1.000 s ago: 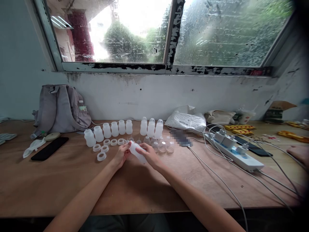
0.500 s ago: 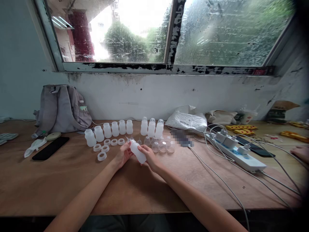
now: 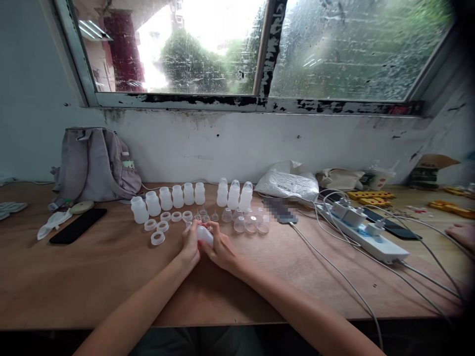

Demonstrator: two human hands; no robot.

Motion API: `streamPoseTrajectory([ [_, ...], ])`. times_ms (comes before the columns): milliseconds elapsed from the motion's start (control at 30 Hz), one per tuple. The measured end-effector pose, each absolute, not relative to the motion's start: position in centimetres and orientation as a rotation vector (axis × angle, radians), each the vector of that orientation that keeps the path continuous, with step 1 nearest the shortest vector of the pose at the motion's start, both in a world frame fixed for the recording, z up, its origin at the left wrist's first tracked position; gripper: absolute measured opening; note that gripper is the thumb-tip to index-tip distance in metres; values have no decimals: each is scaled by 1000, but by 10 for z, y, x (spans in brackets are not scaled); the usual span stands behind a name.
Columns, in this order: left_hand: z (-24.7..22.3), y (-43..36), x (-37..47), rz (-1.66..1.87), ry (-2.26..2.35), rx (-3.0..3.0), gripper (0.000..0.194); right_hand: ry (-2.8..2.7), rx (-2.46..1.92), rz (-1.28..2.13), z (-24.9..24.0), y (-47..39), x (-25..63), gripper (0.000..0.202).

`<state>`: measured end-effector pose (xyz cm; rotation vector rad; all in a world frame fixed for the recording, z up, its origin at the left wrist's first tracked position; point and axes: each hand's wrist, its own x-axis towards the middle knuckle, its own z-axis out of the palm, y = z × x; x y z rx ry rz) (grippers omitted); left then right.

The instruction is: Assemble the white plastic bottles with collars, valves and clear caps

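Note:
Both hands are wrapped around one white baby bottle [image 3: 205,236], tilted low over the table. My left hand [image 3: 191,243] closes on its top end, and my right hand [image 3: 221,246] grips its body; fingers cover much of it. Just beyond them lie several clear nipples [image 3: 214,215]. White collar rings [image 3: 158,238] are spread to the left, with a row of open bottles [image 3: 166,199] behind. Three capped bottles [image 3: 233,195] stand upright at the back, and clear dome caps [image 3: 251,225] sit to the right of my hands.
A grey backpack [image 3: 91,163] leans on the wall, a black phone [image 3: 78,226] before it. To the right are a silver bag [image 3: 287,182], a power strip [image 3: 365,237] with cables, and yellow parts [image 3: 371,197]. Another person's hand [image 3: 462,233] shows at the right edge.
The bottle has swung to a flatter tilt, its top end coming nearer to me. My left fingers have wrapped over that end, and both hands are closer together.

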<state>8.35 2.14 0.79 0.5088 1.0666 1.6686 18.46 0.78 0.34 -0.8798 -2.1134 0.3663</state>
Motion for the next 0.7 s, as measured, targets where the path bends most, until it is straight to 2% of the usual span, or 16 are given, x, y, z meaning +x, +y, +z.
streamPoseTrajectory([
  [267,14,18,78,1685,1027,692,17,-2136,-766,518,7,14,189,40],
  [367,19,14,75,1754,999,980,17,-2273,-669,382,16,20,201,43],
  [433,20,13,73,1787,997,1170,16,-2365,-693,189,24,28,211,35],
  [533,21,14,71,1753,1007,1315,15,-2282,-967,-55,34,45,229,21],
  [700,22,11,77,1611,1072,1595,14,-2037,-1663,-246,42,65,253,23],
])
